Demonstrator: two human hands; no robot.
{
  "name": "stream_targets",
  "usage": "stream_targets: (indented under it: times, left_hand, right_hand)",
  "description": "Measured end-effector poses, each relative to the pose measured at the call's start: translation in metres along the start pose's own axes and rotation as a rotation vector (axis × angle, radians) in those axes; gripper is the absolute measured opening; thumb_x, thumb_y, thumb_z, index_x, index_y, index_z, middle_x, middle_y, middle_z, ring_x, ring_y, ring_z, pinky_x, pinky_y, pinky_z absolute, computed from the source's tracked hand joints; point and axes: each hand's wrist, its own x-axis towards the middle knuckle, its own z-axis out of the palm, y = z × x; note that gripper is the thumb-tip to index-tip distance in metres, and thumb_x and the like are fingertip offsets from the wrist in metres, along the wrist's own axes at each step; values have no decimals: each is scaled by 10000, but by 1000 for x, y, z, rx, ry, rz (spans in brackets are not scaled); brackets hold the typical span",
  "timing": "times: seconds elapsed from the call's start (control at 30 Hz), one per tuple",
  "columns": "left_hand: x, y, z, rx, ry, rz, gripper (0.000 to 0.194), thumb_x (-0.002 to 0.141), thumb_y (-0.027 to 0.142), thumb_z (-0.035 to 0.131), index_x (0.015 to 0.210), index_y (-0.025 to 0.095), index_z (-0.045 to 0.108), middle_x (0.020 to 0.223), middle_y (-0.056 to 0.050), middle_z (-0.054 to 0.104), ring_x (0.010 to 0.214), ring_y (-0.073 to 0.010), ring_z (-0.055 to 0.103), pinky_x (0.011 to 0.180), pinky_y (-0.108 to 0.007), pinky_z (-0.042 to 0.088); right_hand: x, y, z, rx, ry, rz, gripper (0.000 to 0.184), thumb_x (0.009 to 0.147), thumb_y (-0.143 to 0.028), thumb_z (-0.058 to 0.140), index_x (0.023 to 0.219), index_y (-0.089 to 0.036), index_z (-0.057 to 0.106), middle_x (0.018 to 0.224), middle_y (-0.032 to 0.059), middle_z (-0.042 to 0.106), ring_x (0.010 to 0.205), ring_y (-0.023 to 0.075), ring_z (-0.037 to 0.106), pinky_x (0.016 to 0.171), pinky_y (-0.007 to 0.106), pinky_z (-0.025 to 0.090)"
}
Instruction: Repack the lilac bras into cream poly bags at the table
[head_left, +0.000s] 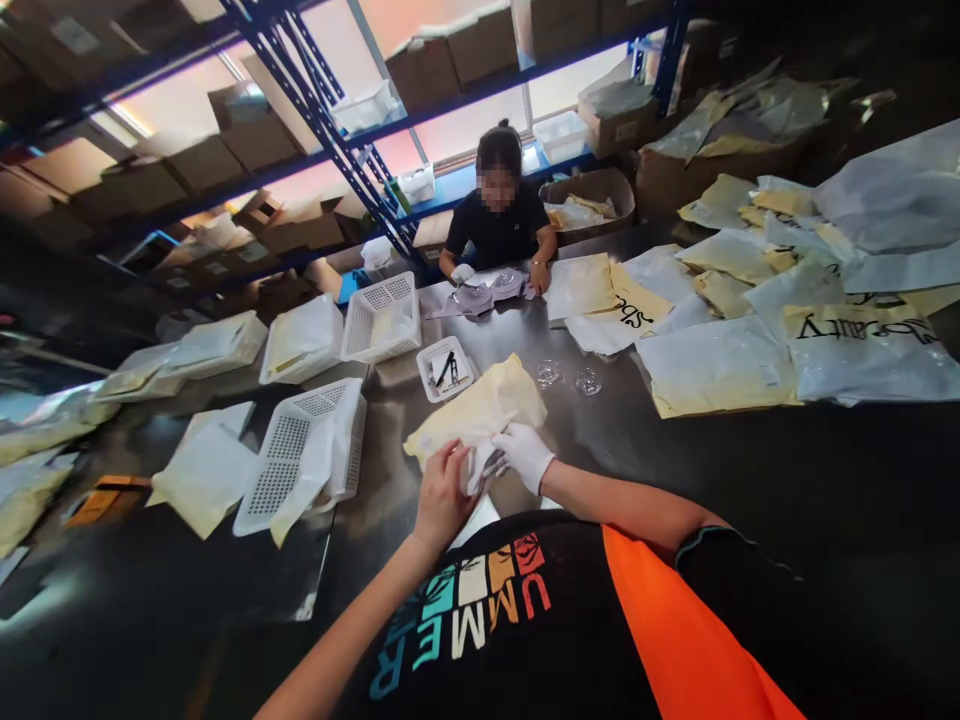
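A pale yellow bag point(480, 410) lies on the dark metal table point(675, 470) right in front of me. My bare left hand point(442, 495) grips its near edge with curled fingers. My right hand point(523, 452), in a white glove, pinches the same edge beside it, where a small white piece shows between the two hands. What that piece is I cannot make out.
A small white tray point(445, 368) with dark tools and two clear round lids point(568, 377) sit just beyond the bag. White perforated baskets point(304, 450) stand left. Yellow and white bags point(750, 300) pile up right. Another person point(499, 215) works across the table, before blue shelving point(322, 110).
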Motion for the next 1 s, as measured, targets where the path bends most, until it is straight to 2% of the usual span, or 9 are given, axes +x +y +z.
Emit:
stream_targets:
  times: [0.07,0.13,0.27,0.4,0.53,0.67,0.77,0.9,1.0]
  left_hand:
    - [-4,-17,-7,54,10,-102,201,930,196,646,1104,193,746,1160,-154,760,1108,-305,738,968,-413,608]
    - [-9,-35,-16,110,-5,-205,220,909,136,573,1012,203,756,1035,-119,759,969,-271,736,829,-346,580]
    - [-24,-69,-31,171,-14,-375,219,943,235,544,942,196,759,950,-103,748,848,-246,703,741,-316,512]
    - [-35,-90,-35,136,-29,-508,361,986,392,498,813,192,743,817,-94,720,752,-230,664,725,-318,485]
    - [-30,-90,-33,57,-74,-619,366,937,387,506,824,190,792,806,-98,758,777,-240,700,750,-321,505]
    - [-11,-83,-30,-35,-120,-723,354,907,348,533,845,172,835,893,-122,827,870,-267,745,812,-330,529]
    - [5,-79,-29,-107,-151,-797,357,901,335,549,858,143,847,917,-128,842,870,-264,745,784,-317,508]
    - [21,-71,-28,-187,-194,-811,362,899,353,562,839,125,838,796,-88,796,775,-231,692,694,-292,443]
    - [30,-63,-26,-258,-196,-785,358,893,371,560,781,133,804,741,-62,750,729,-204,644,651,-275,406]
  right_hand:
    - [6,-5,-6,-187,-62,101,204,992,-382,633,921,-221,528,624,14,697,578,197,721,532,252,533]
    - [16,-18,-33,-426,22,78,214,1045,-369,569,909,-204,578,712,52,747,652,188,735,600,251,547]
    - [56,-53,-125,-1159,559,-101,159,1055,-286,624,1050,-160,721,1111,146,805,1007,195,729,889,284,547]
    - [87,-63,-200,-1325,665,-91,471,952,-276,824,1342,-54,682,1618,353,502,1478,358,471,1167,579,395]
    - [86,-36,-226,-1329,633,-70,282,1015,-308,745,1136,-54,761,1418,363,636,1358,370,559,1144,667,380]
    - [73,-13,-228,-1233,592,-97,281,1075,-226,548,1084,-92,795,1171,284,752,1166,333,686,1067,581,509]
    - [62,-17,-212,-1138,577,-211,403,1128,-271,424,1331,-118,737,1316,210,753,1218,278,699,1108,501,550]
    - [34,-36,-147,-842,497,-676,559,1157,-504,392,1478,-122,645,1365,166,750,1236,236,700,1140,457,569]
    - [14,-37,-79,-876,212,-925,573,1134,-513,414,1407,-111,718,1353,172,756,1235,269,718,1118,471,585]
